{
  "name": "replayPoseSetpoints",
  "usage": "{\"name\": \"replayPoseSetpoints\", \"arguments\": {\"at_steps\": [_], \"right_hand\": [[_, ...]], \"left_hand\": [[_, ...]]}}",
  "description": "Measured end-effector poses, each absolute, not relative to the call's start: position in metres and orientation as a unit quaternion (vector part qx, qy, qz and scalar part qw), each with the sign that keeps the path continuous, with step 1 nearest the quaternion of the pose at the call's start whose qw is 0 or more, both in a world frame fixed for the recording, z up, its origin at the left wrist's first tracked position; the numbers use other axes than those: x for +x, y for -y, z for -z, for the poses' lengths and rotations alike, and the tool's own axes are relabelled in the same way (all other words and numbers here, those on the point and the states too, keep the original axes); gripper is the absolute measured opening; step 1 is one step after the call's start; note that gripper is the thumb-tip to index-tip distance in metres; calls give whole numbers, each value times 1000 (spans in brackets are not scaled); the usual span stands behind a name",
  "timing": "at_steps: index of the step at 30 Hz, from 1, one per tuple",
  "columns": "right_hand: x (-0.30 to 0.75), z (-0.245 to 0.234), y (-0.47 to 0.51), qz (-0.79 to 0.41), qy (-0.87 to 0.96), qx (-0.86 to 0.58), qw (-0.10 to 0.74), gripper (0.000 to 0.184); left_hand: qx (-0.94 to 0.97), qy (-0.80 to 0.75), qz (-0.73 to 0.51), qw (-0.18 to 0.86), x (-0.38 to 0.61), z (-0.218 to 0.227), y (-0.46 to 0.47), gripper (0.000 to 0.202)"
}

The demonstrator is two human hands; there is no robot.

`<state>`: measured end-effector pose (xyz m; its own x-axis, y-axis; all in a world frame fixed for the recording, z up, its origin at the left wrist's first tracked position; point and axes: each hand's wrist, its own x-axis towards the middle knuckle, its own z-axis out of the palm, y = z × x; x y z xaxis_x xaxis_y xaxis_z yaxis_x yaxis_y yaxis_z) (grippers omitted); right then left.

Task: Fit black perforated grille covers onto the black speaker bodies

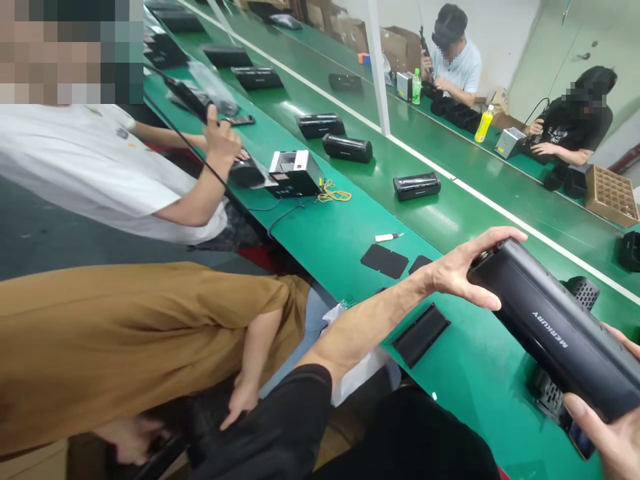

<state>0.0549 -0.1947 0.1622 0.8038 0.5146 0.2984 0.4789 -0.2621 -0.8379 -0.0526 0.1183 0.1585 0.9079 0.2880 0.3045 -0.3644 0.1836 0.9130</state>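
Observation:
A long black speaker [545, 320] with MERKURY printed on it is raised over the green table, tilted down to the right. My left hand [465, 270] grips its far left end, thumb and fingers on opposite sides. At the near end, cut off by the right edge, my right hand [600, 427] holds the speaker with its thumb along the side. Underneath lie perforated black parts [584, 292], partly hidden. To the left, a black rectangular panel [423, 335] rests on the table, with a thin black sheet [384, 261] and a small white-handled tool [389, 237] beyond it.
A green conveyor belt [370, 180] carrying several black speakers runs alongside the table [320, 233]. A co-worker in white uses a tool beside a boxy device [295, 173]; another in brown sits closer. Two people work across the belt near a compartmented box [611, 197].

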Motion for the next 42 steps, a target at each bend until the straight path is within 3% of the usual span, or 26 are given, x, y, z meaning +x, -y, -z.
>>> {"name": "replayPoseSetpoints", "arguments": {"at_steps": [4, 7, 11, 16, 19, 22, 27, 31, 35, 42], "right_hand": [[79, -143, 192, -165, 213, -780, 564, 113], [105, -107, 189, -317, 32, -725, 610, 96], [122, -54, 183, -333, -102, -717, 604, 56], [124, -18, 179, -339, -139, -716, 594, 40], [130, -9, 179, -346, -152, -718, 584, 37], [142, -2, 183, -353, -158, -721, 575, 37], [138, 2, 200, -327, -122, -704, 618, 52], [89, 18, 199, -300, -66, -652, 693, 65], [43, 48, 181, -320, -60, -617, 716, 71], [39, 54, 185, -319, -81, -588, 739, 65]], "left_hand": [[576, -68, -212, 786, -39, -120, -92, 88], [477, -259, -119, 831, -28, -76, -68, 81], [370, -413, 34, 832, -26, -32, -41, 90], [357, -453, 50, 815, -30, -11, -26, 87], [353, -475, 60, 804, -29, -7, -23, 80], [345, -469, 90, 808, -26, -4, -21, 59], [280, -450, 141, 836, -28, 1, -12, 39], [187, -448, 152, 861, -25, 6, 9, 45], [134, -434, 130, 881, -14, 15, 34, 49], [130, -435, 91, 887, -20, 7, 49, 50]]}}
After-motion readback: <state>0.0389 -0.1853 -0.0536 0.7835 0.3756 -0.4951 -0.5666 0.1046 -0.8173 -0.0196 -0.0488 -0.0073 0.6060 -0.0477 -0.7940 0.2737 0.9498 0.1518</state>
